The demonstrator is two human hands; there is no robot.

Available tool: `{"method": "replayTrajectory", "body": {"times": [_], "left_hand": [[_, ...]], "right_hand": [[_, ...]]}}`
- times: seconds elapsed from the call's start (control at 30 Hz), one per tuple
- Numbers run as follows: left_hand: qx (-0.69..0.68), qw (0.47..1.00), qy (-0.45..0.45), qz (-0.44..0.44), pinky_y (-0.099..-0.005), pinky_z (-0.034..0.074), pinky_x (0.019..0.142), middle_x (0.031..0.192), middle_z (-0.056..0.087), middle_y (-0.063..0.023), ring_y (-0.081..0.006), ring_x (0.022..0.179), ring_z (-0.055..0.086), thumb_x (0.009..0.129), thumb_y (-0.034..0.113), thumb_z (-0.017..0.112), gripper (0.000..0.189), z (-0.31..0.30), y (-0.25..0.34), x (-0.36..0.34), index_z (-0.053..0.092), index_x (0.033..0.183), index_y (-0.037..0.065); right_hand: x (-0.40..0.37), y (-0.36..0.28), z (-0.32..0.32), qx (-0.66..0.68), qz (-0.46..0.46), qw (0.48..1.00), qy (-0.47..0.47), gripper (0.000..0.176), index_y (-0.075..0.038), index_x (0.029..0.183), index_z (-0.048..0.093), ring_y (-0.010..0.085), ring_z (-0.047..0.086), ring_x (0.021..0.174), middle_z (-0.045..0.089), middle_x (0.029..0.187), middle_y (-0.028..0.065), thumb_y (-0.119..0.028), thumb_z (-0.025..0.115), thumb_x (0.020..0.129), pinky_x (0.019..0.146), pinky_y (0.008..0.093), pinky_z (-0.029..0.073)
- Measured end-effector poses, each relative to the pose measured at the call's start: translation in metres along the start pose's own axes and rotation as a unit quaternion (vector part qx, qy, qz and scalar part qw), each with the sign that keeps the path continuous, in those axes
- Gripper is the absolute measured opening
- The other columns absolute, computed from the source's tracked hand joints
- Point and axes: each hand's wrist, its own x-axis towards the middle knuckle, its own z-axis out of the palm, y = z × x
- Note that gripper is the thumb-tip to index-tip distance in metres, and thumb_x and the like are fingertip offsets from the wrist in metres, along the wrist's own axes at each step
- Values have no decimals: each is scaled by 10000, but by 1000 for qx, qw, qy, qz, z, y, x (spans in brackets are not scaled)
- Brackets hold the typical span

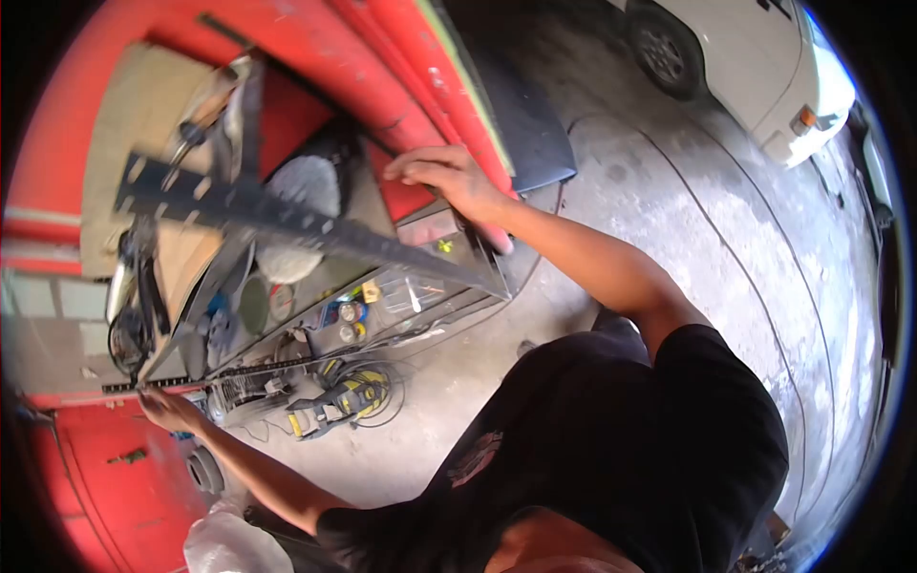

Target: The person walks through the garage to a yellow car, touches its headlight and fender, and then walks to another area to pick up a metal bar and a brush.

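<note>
Noted: my left hand, lower left of the frame, sits at the outer end of a slotted metal bar. The bar lies directly above the hand, its long axis running rightward and slightly up; this hand is the nearer one. My left fingers are bent close together at the bar; I cannot tell whether they grip it. My right hand, upper centre, is half curled against a red panel; any hold there cannot be confirmed. A second bar slants between them across the loaded rack. Concrete floor extends right, bearing a yellow-and-black machine and, upper right, a white vehicle.
</note>
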Motion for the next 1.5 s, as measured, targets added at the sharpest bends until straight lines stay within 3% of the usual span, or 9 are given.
{"method": "replayTrajectory", "body": {"times": [0.2, 0.33, 0.43, 0.5, 0.63, 1.0, 1.17, 1.3, 1.5], "left_hand": [[43, 924, -324, -200, -379, 552, 797, 1067, 683, -162, -277, 954, 655, 964, 200, 596, 318, 16, -102, -469, 637, 1187, -22], [-190, 343, -582, -712, -548, 587, 736, 1189, 598, -202, -417, 928, 664, 929, 402, 644, 536, 21, 179, -682, 487, 1344, 101], [-162, 473, -832, -241, -469, 584, 646, 1079, 650, -152, -322, 828, 697, 938, 367, 635, 434, 99, 337, -771, 570, 1261, 85], [-147, 453, -748, -462, -420, 567, 657, 1049, 660, -151, -275, 851, 699, 951, 302, 631, 350, 170, 490, -709, 605, 1199, 56], [-377, 727, -574, 15, -320, 514, 823, 1100, 659, -124, -199, 938, 634, 1006, 175, 552, 316, 327, 664, -633, 576, 1280, 20], [-525, 652, -458, 299, -584, 236, 1152, 1511, 376, -228, -469, 1427, 281, 854, 323, 680, 640, 649, 1036, -474, 507, 1406, 51], [-354, 606, -712, -30, -426, 428, 1049, 1328, 571, -255, -403, 1246, 532, 922, 330, 632, 552, 898, 1042, -501, 545, 1346, -11], [-279, 525, -803, 29, -417, 508, 940, 1203, 659, -237, -352, 1124, 641, 930, 367, 641, 551, 1016, 1039, -468, 563, 1330, -3], [-351, 601, -711, -97, -355, 535, 834, 1042, 714, -172, -245, 946, 683, 959, 337, 616, 394, 1244, 1005, -566, 649, 1199, 26]], "right_hand": [[-140, 42, -242, 434, 295, 839, 146, 781, -88, 1491, 366, 364, 548, 1250, 537, 1379, 240, -663, 402, 963, 1030, 512, 446], [-174, 40, -357, 418, 332, 831, 155, 923, -132, 1549, 245, 415, 479, 1302, 459, 1443, 263, -775, 363, 899, 1048, 579, 401], [-168, 31, -422, 373, 384, 838, 106, 946, -124, 1565, 213, 410, 487, 1293, 470, 1431, 262, -779, 362, 899, 1050, 566, 402], [-144, 32, -458, 303, 399, 859, 102, 955, -92, 1561, 213, 396, 500, 1285, 470, 1428, 268, -774, 355, 908, 1041, 541, 419], [-84, 65, -540, 254, 368, 880, 159, 914, -60, 1552, 221, 377, 537, 1229, 506, 1379, 256, -730, 353, 944, 1016, 515, 445], [136, 102, -763, 382, 262, 881, 98, 745, -97, 1539, 281, 347, 402, 1389, 399, 1517, 187, -619, 316, 1008, 1132, 489, 322], [273, 20, -899, 91, 324, 941, 42, 707, 22, 1467, 381, 315, 642, 1119, 628, 1243, 201, -484, 515, 993, 968, 444, 499], [267, 124, -1055, -118, 270, 923, 249, 553, 31, 1398, 486, 220, 699, 828, 692, 938, 151, -315, 582, 977, 723, 316, 557], [67, 334, -1299, -17, 732, 576, 364, 342, -96, 1049, 657, 305, 647, 726, 677, 891, 139, -380, 476, 990, 664, 442, 534]]}}
